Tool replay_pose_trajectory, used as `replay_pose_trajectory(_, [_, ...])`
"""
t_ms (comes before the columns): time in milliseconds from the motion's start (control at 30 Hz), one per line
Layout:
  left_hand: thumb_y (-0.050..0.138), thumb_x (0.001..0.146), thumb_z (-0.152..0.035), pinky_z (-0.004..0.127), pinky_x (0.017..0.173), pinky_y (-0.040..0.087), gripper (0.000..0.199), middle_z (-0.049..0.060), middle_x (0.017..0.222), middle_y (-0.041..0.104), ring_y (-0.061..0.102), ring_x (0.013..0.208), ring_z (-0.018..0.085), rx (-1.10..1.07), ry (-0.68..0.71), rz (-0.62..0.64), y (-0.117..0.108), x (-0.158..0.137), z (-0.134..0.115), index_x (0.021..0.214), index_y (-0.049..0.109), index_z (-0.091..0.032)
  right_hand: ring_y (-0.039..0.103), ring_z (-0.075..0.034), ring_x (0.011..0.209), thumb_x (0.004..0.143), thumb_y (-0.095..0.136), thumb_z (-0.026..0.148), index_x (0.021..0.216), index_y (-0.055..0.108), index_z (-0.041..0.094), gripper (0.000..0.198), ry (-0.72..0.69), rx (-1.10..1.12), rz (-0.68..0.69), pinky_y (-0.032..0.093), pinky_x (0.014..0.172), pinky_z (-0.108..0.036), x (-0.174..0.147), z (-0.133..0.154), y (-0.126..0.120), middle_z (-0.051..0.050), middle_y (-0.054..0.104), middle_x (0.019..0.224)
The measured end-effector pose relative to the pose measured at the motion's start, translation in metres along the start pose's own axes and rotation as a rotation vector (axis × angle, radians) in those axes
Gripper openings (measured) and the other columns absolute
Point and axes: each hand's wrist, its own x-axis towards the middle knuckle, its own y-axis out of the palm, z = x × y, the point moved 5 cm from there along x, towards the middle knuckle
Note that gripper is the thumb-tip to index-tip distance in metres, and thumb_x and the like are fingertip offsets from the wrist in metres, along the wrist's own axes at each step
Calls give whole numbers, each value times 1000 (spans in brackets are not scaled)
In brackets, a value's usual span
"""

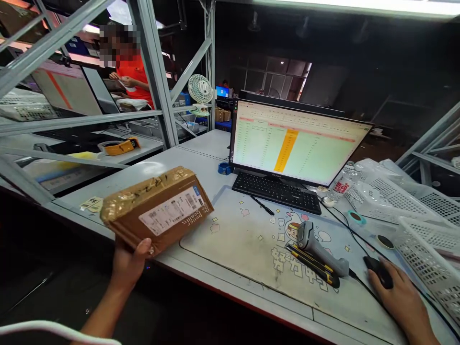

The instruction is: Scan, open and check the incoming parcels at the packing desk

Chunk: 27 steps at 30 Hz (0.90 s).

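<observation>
Clasping a box (168, 211) is the left grip (130, 263); the right grip (404, 294) holds a mouse (379, 272).

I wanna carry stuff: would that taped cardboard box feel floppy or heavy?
The cardboard box is probably stiff: its labelled side looks flat. Perhaps it's light, since only the left hand grips it. Its shiny tape might feel slippery.

Box (161, 211) in L hand (131, 261), at mat's (233, 239) L end; kbd (276, 190) before monitor (266, 139); scanner (325, 251) + cutter (312, 266) on mat; to R, mouse (384, 274) under R hand (406, 299).
</observation>
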Motion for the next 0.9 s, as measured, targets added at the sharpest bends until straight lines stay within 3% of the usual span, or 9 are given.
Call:
replay_pose_trajectory(67, [68,77,-69,60,110,56,82,19,132,68,66,126,43,-4,-34,130,16,-12,2,138,55,-15,60,-42,137,90,43,80,150,58,24,83,22,13,11,48,117,-56,-4,0,4,-15,59,151])
replay_pose_trajectory(167, [75,70,-68,58,109,58,87,18,135,68,67,127,43,96,36,322,38,-24,-3,138,55,-17,63,-41,133,91,44,80,147,61,24,80,30,43,41,52,112,-55,-4,-3,10,-15,61,149])
replay_pose_trajectory(233, [74,66,-72,57,106,58,88,18,135,69,67,127,44,204,50,358,45,-28,-5,133,57,-18,63,-41,132,91,45,79,146,62,24,79,43,50,49,53,111,-54,-3,-5,11,-15,61,148])
replay_pose_trajectory(367, [69,64,-78,55,96,61,68,15,118,77,73,114,45,372,-2,402,47,-31,1,105,63,-24,61,-40,135,94,43,75,147,61,23,76,43,47,30,52,112,-54,-6,-1,9,-16,58,151])
replay_pose_trajectory(433, [67,66,-79,54,97,61,63,14,112,78,73,114,44,401,-4,421,47,-31,4,100,64,-25,61,-40,135,94,42,74,147,61,22,76,34,51,22,52,111,-53,-8,2,10,-16,58,151])
replay_pose_trajectory(533, [65,66,-80,54,100,59,66,14,111,79,73,117,44,417,-28,463,49,-29,8,102,64,-25,62,-38,135,93,40,75,146,63,23,77,59,46,10,55,107,-51,-9,2,13,-15,59,149])
replay_pose_trajectory(667, [64,64,-83,57,101,58,82,19,126,75,71,121,46,409,-67,490,50,-26,8,118,61,-21,64,-37,132,93,38,75,147,62,25,77,83,34,30,58,103,-50,-7,5,13,-12,59,151])
replay_pose_trajectory(900, [72,77,-73,61,102,58,93,18,128,75,72,119,46,290,-32,462,47,-36,-16,150,46,-21,67,-37,128,95,41,73,148,61,26,74,0,48,63,58,103,-50,-7,10,11,-11,60,151])
